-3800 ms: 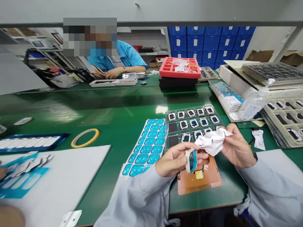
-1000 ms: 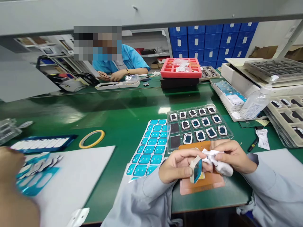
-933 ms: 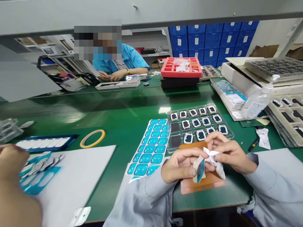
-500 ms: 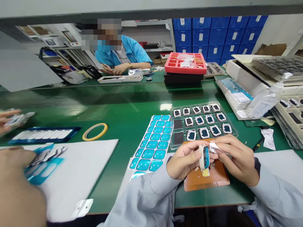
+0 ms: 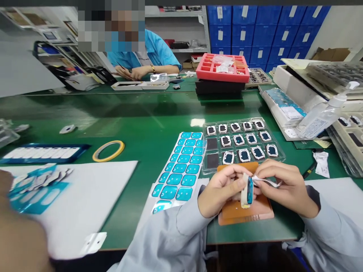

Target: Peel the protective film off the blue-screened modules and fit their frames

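My left hand point(image 5: 219, 192) grips a white rounded housing point(image 5: 244, 194), like a watch case, on edge, with a glossy blue film on the side facing right. Pinched in my right hand point(image 5: 287, 185) is a crumpled white wipe point(image 5: 266, 181), its tip against the housing's upper right edge. Below both hands lies an orange-brown pad point(image 5: 245, 217) with small pale bits on it. Just behind them, a clear tray point(image 5: 202, 168) holds rows of similar white-rimmed housings. A sheet of blue film stickers point(image 5: 181, 168) lies left of the tray.
A yellow tape roll point(image 5: 122, 147) and a white board point(image 5: 113, 189) lie to the left, with a blurred co-worker's arm point(image 5: 24, 230) over the board. At right stand a pump bottle point(image 5: 323, 117) and stacked trays. Another person point(image 5: 159, 53) sits opposite, near a red tray point(image 5: 222, 75).
My view has shifted slightly. The wipe now trails further right from my right fingers. A co-worker's hand at the far left has left view; a white part now shows on the table there.
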The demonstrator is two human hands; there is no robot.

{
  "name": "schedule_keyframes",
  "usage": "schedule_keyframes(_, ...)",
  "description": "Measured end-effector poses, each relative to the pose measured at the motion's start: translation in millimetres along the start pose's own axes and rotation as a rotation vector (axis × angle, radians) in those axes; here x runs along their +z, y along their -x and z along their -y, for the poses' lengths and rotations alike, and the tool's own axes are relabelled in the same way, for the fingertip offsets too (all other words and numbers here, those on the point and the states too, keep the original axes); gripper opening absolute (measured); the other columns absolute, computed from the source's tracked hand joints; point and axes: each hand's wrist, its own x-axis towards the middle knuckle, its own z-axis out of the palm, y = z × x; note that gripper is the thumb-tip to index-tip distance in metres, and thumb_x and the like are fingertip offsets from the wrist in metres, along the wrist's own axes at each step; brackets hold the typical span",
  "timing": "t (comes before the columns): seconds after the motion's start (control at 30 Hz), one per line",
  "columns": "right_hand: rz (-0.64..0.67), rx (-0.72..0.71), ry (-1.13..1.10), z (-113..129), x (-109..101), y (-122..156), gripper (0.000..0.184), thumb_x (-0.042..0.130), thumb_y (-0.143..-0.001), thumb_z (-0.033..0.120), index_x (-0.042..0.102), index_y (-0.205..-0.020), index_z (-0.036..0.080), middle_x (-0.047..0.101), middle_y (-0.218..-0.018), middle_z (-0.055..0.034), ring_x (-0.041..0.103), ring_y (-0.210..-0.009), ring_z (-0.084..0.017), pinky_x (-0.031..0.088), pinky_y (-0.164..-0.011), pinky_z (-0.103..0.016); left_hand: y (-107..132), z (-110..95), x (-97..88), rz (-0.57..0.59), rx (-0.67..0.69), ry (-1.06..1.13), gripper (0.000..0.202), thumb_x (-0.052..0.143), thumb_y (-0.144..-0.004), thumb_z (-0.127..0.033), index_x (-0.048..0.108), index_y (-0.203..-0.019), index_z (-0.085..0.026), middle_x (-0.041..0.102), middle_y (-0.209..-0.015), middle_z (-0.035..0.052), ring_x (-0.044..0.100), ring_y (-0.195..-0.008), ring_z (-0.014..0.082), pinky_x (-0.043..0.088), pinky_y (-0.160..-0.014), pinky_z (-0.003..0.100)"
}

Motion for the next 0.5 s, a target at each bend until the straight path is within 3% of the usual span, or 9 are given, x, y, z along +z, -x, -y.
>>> schedule_keyframes(0.13, 0.002, 0.04, -0.017, -1.8, 0.6, 1.6, 0.006, 0.066, -0.084, 0.016, 0.068, -0.082, 0.021, 0.07, -0.073, -0.004, 0.064, -0.063, -0.017, 0.053, -0.059, -0.029, -0.5, 2.3, 1.0, 0.031, 0.007, 0.019, 0.037, 0.078, -0.075, -0.04, 0.06, -0.093, -0.014, 0.072, -0.083, 0.0046, 0.073, -0.073, 0.0185, 0.058, -0.065, 0.027)
schedule_keyframes(0.5, 0.052, -0.032, 0.017, -5.8, -1.2, 5.0, 0.008, 0.065, -0.086, 0.013, 0.068, -0.088, 0.02, 0.069, -0.076, -0.0037, 0.062, -0.067, -0.016, 0.051, -0.062, -0.028, -1.2, 3.4, -0.4, 0.016, 0.028, 0.051, 0.031, 0.081, -0.073, -0.032, 0.057, -0.081, -0.013, 0.071, -0.084, 0.0012, 0.074, -0.073, 0.0181, 0.062, -0.067, 0.028)
